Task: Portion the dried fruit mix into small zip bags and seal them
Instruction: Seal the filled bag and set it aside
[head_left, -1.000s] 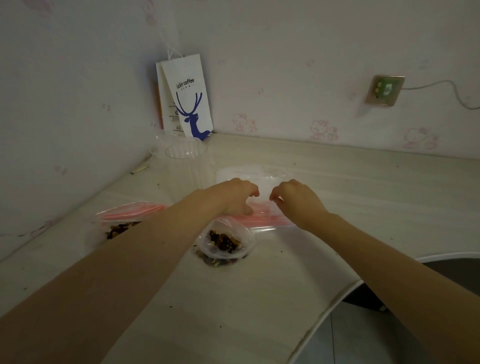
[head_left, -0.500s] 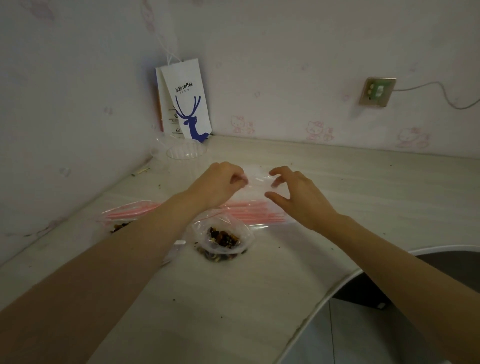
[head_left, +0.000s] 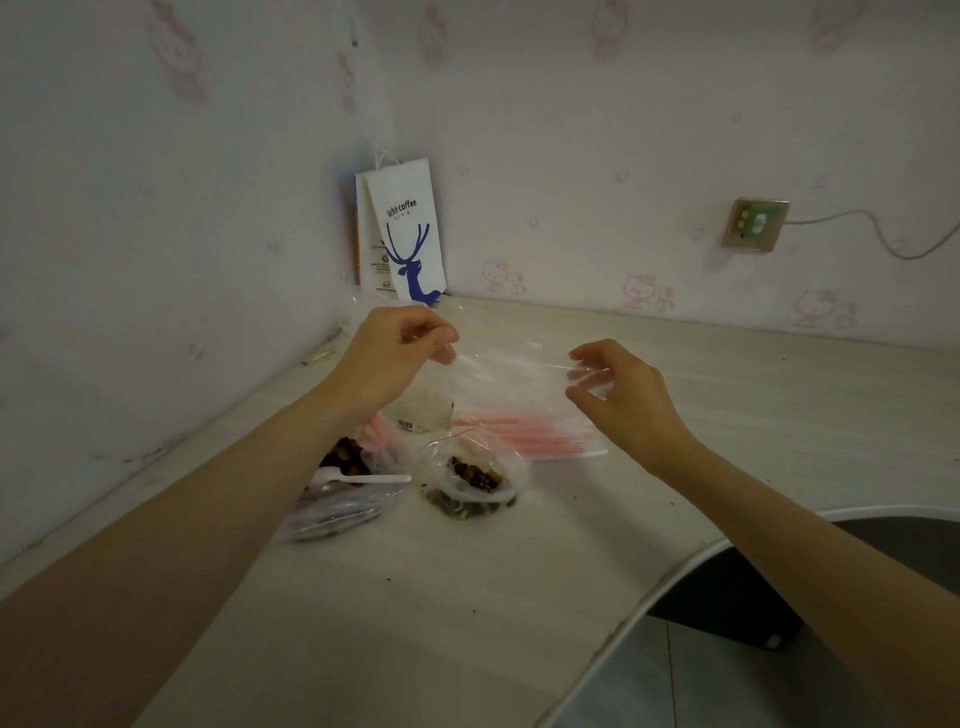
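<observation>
Fruit bag (head_left: 337, 499): lies slumped on the bench (head_left: 415, 623) at the far left with dark dried fruit inside. It is probably kept close by as the supply to scoop from.
Spoon (head_left: 371, 478): white plastic, resting across the fruit bag with its handle pointing right, within easy reach for the next scoop.
Left hand (head_left: 400, 348): raised above the bench, thumb and fingers pinching the left top corner of the empty bag.
Paper bag (head_left: 410, 234): stands in the wall corner behind the work, out of the way.
Filled bag (head_left: 472, 478): sits on the bench near the fruit bag and holds a portion of fruit. Its mouth looks open, so it seems not yet sealed.
Empty bag (head_left: 514, 369): clear and held up in the air, stretched between both hands, most likely to find and part its mouth.
Bag stack (head_left: 524, 439): spare bags with pink strips lie flat just beneath the empty bag.
Right hand (head_left: 623, 389): fingers curled, pinching the right edge of the empty bag opposite the left hand.
Socket (head_left: 756, 224): on the wall at the far right, with a cable running off.
</observation>
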